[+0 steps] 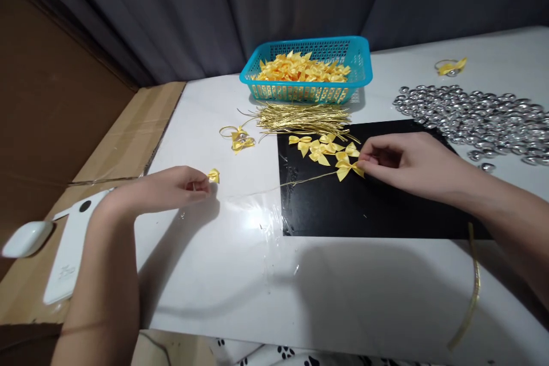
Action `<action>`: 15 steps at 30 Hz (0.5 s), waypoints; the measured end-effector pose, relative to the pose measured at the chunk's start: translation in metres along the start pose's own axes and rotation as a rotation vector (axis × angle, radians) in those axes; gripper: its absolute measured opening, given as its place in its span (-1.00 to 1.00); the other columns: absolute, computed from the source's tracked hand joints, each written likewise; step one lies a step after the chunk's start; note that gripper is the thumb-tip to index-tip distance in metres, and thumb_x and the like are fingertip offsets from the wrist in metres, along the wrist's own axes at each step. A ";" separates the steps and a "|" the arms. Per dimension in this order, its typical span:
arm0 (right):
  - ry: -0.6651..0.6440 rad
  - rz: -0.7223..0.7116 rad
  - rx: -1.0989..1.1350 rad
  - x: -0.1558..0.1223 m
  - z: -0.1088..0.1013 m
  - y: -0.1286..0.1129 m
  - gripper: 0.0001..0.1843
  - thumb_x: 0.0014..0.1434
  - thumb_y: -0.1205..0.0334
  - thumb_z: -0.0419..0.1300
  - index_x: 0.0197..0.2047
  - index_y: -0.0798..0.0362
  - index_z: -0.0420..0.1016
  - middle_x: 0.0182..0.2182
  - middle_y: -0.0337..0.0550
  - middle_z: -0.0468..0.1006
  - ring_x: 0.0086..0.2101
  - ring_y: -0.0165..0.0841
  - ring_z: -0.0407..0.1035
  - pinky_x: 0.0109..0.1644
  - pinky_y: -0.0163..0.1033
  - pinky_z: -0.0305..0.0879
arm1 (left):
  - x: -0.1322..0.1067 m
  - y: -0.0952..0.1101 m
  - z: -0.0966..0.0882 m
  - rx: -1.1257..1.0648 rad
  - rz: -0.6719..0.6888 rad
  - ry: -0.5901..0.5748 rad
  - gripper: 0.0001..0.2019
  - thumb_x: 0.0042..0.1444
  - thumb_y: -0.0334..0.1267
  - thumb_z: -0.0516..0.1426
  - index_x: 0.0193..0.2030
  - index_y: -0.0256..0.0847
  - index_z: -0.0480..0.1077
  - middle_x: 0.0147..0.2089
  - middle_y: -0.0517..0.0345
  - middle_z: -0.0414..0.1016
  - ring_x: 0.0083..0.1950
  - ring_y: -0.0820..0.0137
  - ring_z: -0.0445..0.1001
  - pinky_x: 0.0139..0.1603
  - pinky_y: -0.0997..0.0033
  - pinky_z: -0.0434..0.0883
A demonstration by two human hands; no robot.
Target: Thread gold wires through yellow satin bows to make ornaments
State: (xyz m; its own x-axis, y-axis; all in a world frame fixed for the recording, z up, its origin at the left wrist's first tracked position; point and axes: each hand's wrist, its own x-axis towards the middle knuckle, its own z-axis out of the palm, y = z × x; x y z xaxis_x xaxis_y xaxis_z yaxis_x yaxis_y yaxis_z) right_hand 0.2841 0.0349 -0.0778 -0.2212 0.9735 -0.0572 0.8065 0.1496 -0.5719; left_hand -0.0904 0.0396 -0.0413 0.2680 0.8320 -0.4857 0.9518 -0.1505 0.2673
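"White counter (240,251) inspected; where is the front bow (345,169)?"
"Seen crosswise at the black mat (343,211), left of the right hand (403,155), its edge pinched; another bow (214,176) is pinched by the left hand (180,186)."

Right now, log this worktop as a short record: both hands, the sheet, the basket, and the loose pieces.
Left hand: pinching a small bow over the white table
Right hand: fingertips at a yellow bow, grip unclear
Black sheet: bears a cluster of yellow bows
Blue basket: piled with more bows
Gold strips: bundled just in front of the basket
Silver pieces: spread at the right
Loops with bows: one left of the sheet, one at far right
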 end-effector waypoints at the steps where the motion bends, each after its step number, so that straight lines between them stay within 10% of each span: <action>1: -0.001 0.000 0.007 0.000 0.000 0.000 -0.85 -0.02 0.20 0.15 -0.54 0.07 0.36 -0.66 -0.25 0.34 -0.60 -0.49 0.15 -0.50 -0.34 0.09 | 0.000 -0.004 -0.001 -0.003 -0.018 0.008 -0.78 0.03 -0.10 0.08 -0.39 -0.15 0.49 -0.39 0.14 0.53 -0.42 0.37 0.45 -0.46 0.48 0.31; 6: -0.003 -0.079 0.092 -0.003 0.000 -0.003 -0.78 0.01 0.10 0.17 -0.52 0.07 0.38 -0.66 -0.24 0.32 -0.60 -0.50 0.12 -0.53 -0.34 0.07 | 0.012 0.024 0.012 -0.100 0.033 0.273 -0.73 0.16 -0.07 0.03 -0.28 -0.19 0.45 -0.31 0.06 0.52 -0.36 0.34 0.44 -0.43 0.42 0.32; 9: -0.031 -0.123 0.156 -0.007 0.002 -0.009 -0.74 0.03 0.04 0.17 -0.50 0.07 0.39 -0.66 -0.25 0.28 -0.60 -0.52 0.09 -0.54 -0.36 0.05 | 0.030 0.070 0.040 -0.329 0.291 0.469 -0.77 0.21 -0.19 0.02 -0.11 -0.24 0.40 -0.13 0.00 0.52 -0.22 0.34 0.46 -0.20 0.32 0.41; 12: -0.039 -0.154 0.210 -0.011 0.003 -0.012 -0.73 0.06 0.04 0.17 -0.47 0.08 0.41 -0.63 -0.25 0.29 -0.59 -0.52 0.10 -0.53 -0.36 0.04 | 0.044 0.107 0.066 -0.406 0.594 0.351 -0.71 0.21 -0.23 0.10 0.06 -0.24 0.33 0.08 -0.07 0.46 0.10 0.25 0.40 0.17 0.14 0.31; 15: -0.042 -0.172 0.229 -0.013 0.000 -0.011 -0.74 0.08 0.05 0.17 -0.44 0.08 0.42 -0.61 -0.24 0.30 -0.58 -0.50 0.12 -0.51 -0.35 0.05 | 0.051 0.122 0.077 -0.620 0.667 0.232 -0.69 0.20 -0.34 0.11 0.09 -0.26 0.32 0.07 -0.05 0.49 0.05 0.35 0.46 0.12 0.26 0.38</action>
State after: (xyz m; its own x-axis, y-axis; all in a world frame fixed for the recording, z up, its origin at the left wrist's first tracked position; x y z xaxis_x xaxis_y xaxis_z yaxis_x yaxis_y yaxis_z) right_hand 0.2781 0.0203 -0.0703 -0.3704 0.9285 0.0254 0.6111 0.2642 -0.7461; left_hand 0.0505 0.0227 -0.0975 0.6293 0.7721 0.0884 0.3445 -0.3791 0.8588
